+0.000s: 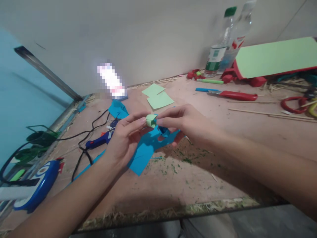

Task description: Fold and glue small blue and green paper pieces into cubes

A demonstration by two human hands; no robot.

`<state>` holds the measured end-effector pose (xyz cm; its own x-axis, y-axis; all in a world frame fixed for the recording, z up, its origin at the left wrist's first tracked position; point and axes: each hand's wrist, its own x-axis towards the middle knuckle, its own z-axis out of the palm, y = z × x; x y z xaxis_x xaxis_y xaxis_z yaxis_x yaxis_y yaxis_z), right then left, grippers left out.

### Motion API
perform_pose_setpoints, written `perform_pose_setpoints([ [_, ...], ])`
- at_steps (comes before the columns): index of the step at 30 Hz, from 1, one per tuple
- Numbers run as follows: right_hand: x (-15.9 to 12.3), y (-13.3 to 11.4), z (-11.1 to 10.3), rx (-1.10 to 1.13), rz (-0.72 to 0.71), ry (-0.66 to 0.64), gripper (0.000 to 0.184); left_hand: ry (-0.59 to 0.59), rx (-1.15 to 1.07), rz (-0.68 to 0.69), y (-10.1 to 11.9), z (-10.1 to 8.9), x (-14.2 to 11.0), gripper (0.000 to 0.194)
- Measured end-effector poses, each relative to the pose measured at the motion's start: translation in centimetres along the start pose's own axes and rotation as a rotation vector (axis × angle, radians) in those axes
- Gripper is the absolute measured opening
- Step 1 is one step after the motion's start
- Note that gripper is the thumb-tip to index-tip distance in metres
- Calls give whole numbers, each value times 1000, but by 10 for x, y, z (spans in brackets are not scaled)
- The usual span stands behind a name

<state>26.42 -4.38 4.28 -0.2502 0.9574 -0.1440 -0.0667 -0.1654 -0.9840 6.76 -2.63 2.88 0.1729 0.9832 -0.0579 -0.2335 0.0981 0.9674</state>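
A small folded piece of light green paper [150,120] is held up over the table, its open side turned to the right. My left hand [127,134] pinches its left edge between thumb and fingers. From the right, my right hand [184,120] is closed, its thumb and forefinger at the piece's right edge, where a bit of blue shows. Just under those fingers is a small folded blue paper piece [163,131]; whether the right hand also grips it I cannot tell. A cut blue sheet [143,153] lies below both hands.
Two light green paper squares [159,99] lie beyond my hands, near a lit phone [120,98]. A blue glue gun [99,141] and black cord are left. A red-handled knife [237,95], thin sticks [267,114], scissors [293,105] and bottles [215,61] are right.
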Motion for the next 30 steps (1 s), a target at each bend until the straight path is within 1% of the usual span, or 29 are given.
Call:
perform_pose_setpoints([
  [3,-1,1,0,-34,-15,26,13,-12,5,6,-1,0,-1,21],
  [10,-4,-1,4,-55,-6,106,9,-36,-6,11,-3,3,-3,18],
  [15,-5,0,4,-23,8,95,10,-43,9,22,-2,4,-7,16],
  [19,-4,1,6,10,45,123,20,-58,36,53,-2,6,-9,14],
  [21,-3,3,6,34,58,112,24,-65,36,59,-3,6,-9,14],
  [24,-1,5,7,37,78,98,23,-68,43,62,-4,6,-8,16],
  [27,1,7,8,22,100,117,23,-64,40,57,-4,6,-8,16],
  [30,2,10,8,93,104,100,26,-53,12,50,-4,5,-6,15],
])
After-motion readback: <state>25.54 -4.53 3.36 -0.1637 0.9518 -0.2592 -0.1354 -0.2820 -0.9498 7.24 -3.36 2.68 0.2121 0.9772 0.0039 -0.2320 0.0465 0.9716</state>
